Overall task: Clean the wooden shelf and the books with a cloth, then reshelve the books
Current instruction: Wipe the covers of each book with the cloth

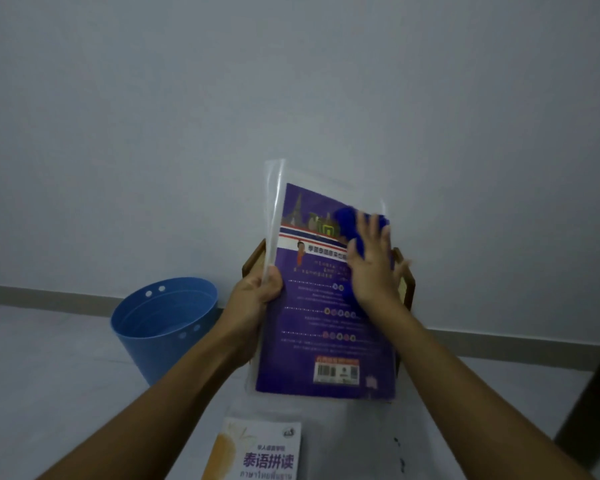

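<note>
Front and centre, the left hand (pixel 262 284) grips the purple book (pixel 326 323) by its left edge, thumb on the cover and fingers curled behind. The right hand (pixel 371 265) lies flat on the upper right of the cover, fingers straight and spread, pressing a blue cloth (pixel 347 223) against it (hand and cloth are both a bit blurred). The book is held up nearly upright, its back cover and barcode facing the camera. It sits in a clear plastic sleeve that sticks out above and to the left. Just behind it, the wooden shelf (pixel 253 261) peeks out on both sides as a dark brown frame; its contents are hidden. Down below, nearer the camera, a second book (pixel 260 452) with a white and orange cover lies flat on the grey floor (pixel 49 375). Off to the left stands a blue bucket (pixel 160 327), open-topped, near the wall (pixel 291 81). A dark slanted post (pixel 593 410) crosses the far right edge.
</note>
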Motion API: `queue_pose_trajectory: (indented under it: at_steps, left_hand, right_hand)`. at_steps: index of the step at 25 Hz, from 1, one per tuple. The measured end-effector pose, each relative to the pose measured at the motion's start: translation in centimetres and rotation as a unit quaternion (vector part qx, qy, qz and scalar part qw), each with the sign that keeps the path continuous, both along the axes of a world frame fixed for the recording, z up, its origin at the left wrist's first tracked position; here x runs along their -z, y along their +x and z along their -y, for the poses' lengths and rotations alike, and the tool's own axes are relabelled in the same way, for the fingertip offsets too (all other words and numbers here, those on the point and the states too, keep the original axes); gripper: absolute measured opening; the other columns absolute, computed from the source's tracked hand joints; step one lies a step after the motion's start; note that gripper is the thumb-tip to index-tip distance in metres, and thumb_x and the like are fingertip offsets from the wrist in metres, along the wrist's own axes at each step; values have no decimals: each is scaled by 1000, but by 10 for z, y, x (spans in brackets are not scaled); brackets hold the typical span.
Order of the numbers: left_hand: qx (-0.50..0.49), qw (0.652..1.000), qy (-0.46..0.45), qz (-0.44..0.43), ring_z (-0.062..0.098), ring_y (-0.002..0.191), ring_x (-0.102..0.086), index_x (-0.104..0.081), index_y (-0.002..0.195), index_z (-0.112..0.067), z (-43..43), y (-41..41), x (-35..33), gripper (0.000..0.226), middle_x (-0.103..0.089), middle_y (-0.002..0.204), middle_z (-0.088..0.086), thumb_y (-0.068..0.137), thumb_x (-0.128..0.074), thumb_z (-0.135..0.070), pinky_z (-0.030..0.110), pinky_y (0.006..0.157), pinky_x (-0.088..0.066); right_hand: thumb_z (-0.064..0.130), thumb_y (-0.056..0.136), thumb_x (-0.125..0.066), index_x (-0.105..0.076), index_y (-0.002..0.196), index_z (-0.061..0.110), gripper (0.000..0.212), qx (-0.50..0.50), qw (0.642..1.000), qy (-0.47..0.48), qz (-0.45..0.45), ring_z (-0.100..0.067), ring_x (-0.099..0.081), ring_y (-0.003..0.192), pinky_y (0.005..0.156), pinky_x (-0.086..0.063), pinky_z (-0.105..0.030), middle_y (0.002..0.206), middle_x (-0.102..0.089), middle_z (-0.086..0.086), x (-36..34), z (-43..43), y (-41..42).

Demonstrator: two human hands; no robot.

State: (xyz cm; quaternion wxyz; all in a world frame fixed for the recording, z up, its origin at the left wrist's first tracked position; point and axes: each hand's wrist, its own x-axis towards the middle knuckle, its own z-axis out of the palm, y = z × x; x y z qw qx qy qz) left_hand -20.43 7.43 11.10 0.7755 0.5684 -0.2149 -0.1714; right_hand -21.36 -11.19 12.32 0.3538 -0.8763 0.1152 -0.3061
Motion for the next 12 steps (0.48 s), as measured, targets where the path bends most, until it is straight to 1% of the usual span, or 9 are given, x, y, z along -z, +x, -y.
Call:
queue_pose_trajectory:
  at_steps: [2, 4, 6, 8, 10, 12]
  left_hand:
    - [16, 1000, 16, 3, 19, 73, -72, -54, 104, -13, -1, 0, -1, 22, -73, 83, 3, 97, -39, -28, 24, 54, -56]
    - [27, 999, 28, 0, 18, 73, -72, -54, 105, -13, 0, 0, 2, 23, -73, 83, 2, 95, -40, -28, 24, 55, -56]
    - [34, 999, 39, 5, 17, 76, -71, -53, 106, -15, 2, 0, 3, 25, -72, 86, 2, 91, -43, -32, 24, 57, -57]
    - [38, 998, 53, 14, 17, 78, -71, -53, 108, -16, 2, 1, 4, 31, -70, 91, 4, 85, -46, -37, 25, 59, -57]
    - [28, 998, 53, -4, 17, 74, -71, -54, 105, -15, 1, 3, 3, 24, -70, 90, 6, 91, -45, -33, 26, 58, -57]
    - [5, 999, 27, -33, 18, 69, -70, -57, 98, -13, -1, 6, 1, 21, -71, 85, 7, 97, -42, -28, 27, 56, -57]
  right_hand:
    - [36, 103, -24, -2, 152, 34, 53, 72, 995, 67, -32, -14, 13, 146, 113, 13, -58, 160, 10, 7, -6, 15, 3]
    - [36, 103, -23, 0, 151, 32, 53, 73, 994, 59, -53, -15, 13, 147, 114, 11, -58, 160, 10, 6, -6, 12, 4]
    - [34, 103, -24, 0, 151, 32, 54, 9, 1000, 0, -24, -14, 12, 147, 113, 14, -55, 160, 7, 7, -6, 1, 4]
    - [32, 103, -28, -5, 151, 33, 53, -69, 996, -60, 11, -10, 11, 146, 112, 17, -50, 160, 4, 10, -11, -9, 2]
    - [31, 102, -33, -11, 150, 36, 53, -126, 984, -123, 22, -6, 10, 145, 113, 19, -48, 159, 1, 14, -11, -15, -3]
    - [28, 102, -36, -14, 147, 41, 52, -187, 965, -185, 17, -3, 11, 145, 114, 20, -49, 158, -1, 18, -2, -21, -11]
